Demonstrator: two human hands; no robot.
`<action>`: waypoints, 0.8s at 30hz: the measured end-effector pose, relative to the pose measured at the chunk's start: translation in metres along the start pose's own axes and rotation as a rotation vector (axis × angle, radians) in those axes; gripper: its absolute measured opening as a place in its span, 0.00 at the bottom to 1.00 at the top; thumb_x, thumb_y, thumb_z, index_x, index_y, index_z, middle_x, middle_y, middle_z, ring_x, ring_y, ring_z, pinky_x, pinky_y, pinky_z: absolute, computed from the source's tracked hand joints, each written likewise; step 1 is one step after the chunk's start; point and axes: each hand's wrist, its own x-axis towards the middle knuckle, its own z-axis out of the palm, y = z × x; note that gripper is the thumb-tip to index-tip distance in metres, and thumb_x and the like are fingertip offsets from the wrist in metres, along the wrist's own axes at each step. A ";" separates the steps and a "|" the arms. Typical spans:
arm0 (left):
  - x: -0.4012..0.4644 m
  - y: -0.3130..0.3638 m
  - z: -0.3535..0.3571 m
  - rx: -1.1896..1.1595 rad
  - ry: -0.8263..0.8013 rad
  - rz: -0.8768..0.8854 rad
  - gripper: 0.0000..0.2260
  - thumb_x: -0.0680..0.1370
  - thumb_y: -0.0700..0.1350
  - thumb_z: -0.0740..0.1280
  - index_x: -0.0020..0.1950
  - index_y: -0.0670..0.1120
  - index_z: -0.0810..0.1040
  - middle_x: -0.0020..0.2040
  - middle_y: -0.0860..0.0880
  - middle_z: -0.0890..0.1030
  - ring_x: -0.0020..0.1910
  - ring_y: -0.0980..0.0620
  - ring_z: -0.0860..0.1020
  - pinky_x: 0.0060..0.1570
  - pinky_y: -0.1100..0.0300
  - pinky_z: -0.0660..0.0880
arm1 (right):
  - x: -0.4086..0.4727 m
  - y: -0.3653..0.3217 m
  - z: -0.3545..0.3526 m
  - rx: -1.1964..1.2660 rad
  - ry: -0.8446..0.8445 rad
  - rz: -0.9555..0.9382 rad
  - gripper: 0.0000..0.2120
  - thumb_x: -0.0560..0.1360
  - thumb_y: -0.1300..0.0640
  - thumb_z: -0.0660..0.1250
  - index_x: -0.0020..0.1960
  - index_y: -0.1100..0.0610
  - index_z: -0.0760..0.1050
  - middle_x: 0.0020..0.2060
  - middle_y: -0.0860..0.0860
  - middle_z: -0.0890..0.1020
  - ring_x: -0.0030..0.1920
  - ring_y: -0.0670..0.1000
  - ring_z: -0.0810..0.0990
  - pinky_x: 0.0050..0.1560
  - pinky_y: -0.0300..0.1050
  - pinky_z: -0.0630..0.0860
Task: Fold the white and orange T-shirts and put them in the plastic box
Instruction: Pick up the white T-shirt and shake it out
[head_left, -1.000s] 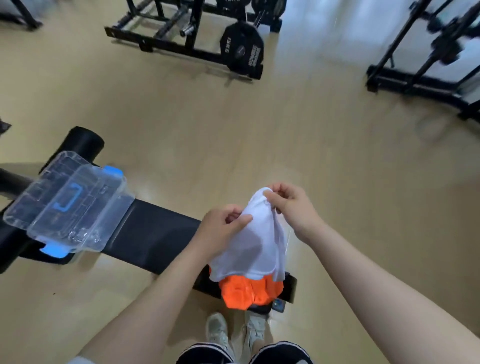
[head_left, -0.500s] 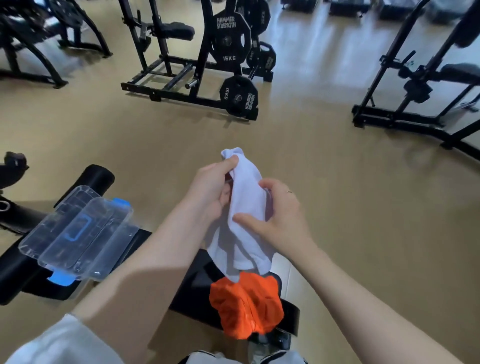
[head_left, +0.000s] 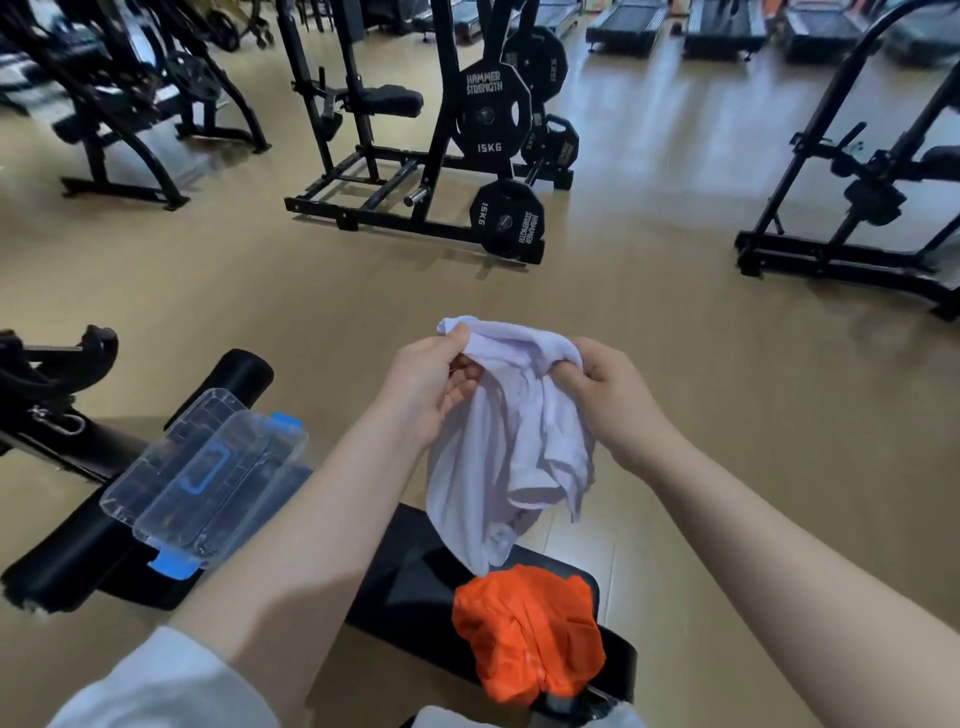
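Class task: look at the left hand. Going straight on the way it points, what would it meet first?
The left hand points toward the right hand; it would probably first meet the white T-shirt bunched between them.

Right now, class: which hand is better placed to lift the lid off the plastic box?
Left. The left hand is nearer the box, which sits to the left on the bench. Both hands grip the white shirt.

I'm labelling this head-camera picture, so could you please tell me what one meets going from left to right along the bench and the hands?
plastic box → left hand → white T-shirt → right hand
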 end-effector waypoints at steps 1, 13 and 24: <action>0.002 -0.002 -0.003 0.000 0.010 -0.005 0.08 0.79 0.45 0.63 0.41 0.45 0.76 0.34 0.50 0.75 0.29 0.57 0.75 0.37 0.65 0.75 | 0.000 -0.001 -0.002 0.123 -0.050 0.058 0.09 0.78 0.61 0.59 0.44 0.62 0.76 0.38 0.53 0.80 0.38 0.49 0.76 0.36 0.39 0.69; -0.037 -0.039 0.007 0.491 -0.149 0.251 0.16 0.69 0.48 0.74 0.52 0.51 0.71 0.50 0.57 0.75 0.50 0.54 0.77 0.50 0.58 0.75 | 0.001 -0.001 -0.006 0.704 -0.011 0.344 0.09 0.79 0.56 0.59 0.51 0.59 0.75 0.45 0.55 0.84 0.43 0.52 0.84 0.42 0.44 0.81; -0.029 -0.066 0.011 0.470 -0.096 0.275 0.06 0.74 0.42 0.67 0.39 0.43 0.75 0.35 0.47 0.75 0.36 0.52 0.71 0.36 0.59 0.66 | -0.009 0.016 0.001 0.220 0.342 0.098 0.10 0.73 0.54 0.67 0.40 0.56 0.68 0.36 0.50 0.74 0.37 0.48 0.73 0.40 0.44 0.71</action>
